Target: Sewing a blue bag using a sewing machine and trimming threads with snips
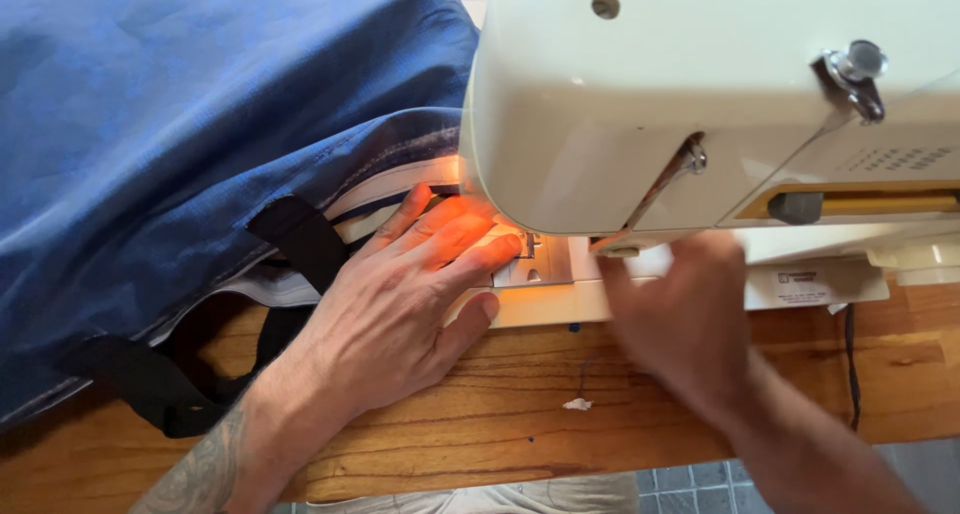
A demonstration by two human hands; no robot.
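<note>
No container is seen in the view. A large blue fabric [170, 124] with black straps [300, 239] and a white edge band [385, 189] is spread over the area from 9 to 11 o'clock, and its edge is led under the head of a cream sewing machine [700, 94], which fills the area from 12 to 2 o'clock. The seam area at the centre is lit orange by the lamp of the machine, and the metal needle plate [535, 264] is seen just beside the fingertips.

Everything is carried by a wooden bench [520, 414] of warm brown colour. A small white scrap of thread [577, 405] lies on it at 6 o'clock. A dark cable [850, 364] hangs down at 4 o'clock. Grey floor tiles [690, 479] are seen below the bench edge.

The left hand [400, 314] is laid flat, palm down, at the centre, with a tattooed forearm coming from 7 o'clock. Its grip is spread; nothing is pinched, and the fingers [450, 239] are pressed on the white band of the fabric close to the needle area. The right hand [690, 324] is blurred at 4 o'clock, in front of the machine base; it cannot be told whether its grip is spread or pressed together, or what is touched.
</note>
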